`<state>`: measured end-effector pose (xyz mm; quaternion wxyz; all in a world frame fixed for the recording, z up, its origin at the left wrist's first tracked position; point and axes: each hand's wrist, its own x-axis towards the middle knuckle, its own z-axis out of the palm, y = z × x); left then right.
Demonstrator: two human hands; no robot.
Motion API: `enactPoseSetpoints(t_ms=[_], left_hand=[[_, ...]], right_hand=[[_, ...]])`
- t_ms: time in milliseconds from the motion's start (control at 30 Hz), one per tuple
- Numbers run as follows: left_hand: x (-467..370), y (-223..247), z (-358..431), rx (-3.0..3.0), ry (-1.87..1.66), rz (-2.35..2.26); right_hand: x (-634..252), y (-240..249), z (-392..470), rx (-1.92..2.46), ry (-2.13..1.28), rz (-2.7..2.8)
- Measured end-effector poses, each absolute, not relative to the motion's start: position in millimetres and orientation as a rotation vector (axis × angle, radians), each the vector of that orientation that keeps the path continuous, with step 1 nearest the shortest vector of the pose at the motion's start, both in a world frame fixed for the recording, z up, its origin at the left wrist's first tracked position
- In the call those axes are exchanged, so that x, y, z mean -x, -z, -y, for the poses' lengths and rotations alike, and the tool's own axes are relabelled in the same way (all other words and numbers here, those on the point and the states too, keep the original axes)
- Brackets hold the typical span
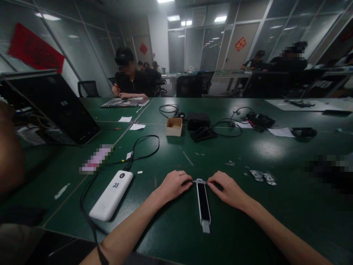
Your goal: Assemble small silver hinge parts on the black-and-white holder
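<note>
A long, narrow white-edged part with a black strip (203,202) lies on the green table in front of me, a pale metal tab (205,226) sticking out of its near end. Across its far end sits a small grey metal piece (200,181). My left hand (176,184) pinches the left end of this piece between thumb and fingers. From the other side, my right hand (224,187) pinches its right end. Fingertips hide both ends of the metal piece. Right of my right hand lie metal brackets (261,176) and several small rings (230,163).
On the left are a white power bank (111,195) with a black cable (158,141), a blurred pink phone-like object (96,159) and a black computer case (57,105). Farther back stand a small open box (174,127) and black devices (198,121). A person (129,77) sits across the table.
</note>
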<state>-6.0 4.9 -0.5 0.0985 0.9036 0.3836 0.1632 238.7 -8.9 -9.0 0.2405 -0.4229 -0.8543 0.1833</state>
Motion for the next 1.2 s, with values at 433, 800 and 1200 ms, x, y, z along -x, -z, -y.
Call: enactPoseSetpoints(t_ms=[433, 800, 1200], left_hand=[[8, 6, -5, -2.658, -0.562, -1.122], [5, 4, -3, -2.641, -0.508, -1.149], [0, 13, -1, -2.628, -0.623, -1.158]], right_hand=[[-240, 11, 9, 1.142, -0.547, 2.29], [-238, 10, 9, 1.139, -0.538, 2.286], [-239, 10, 8, 1.132, -0.505, 2.35]])
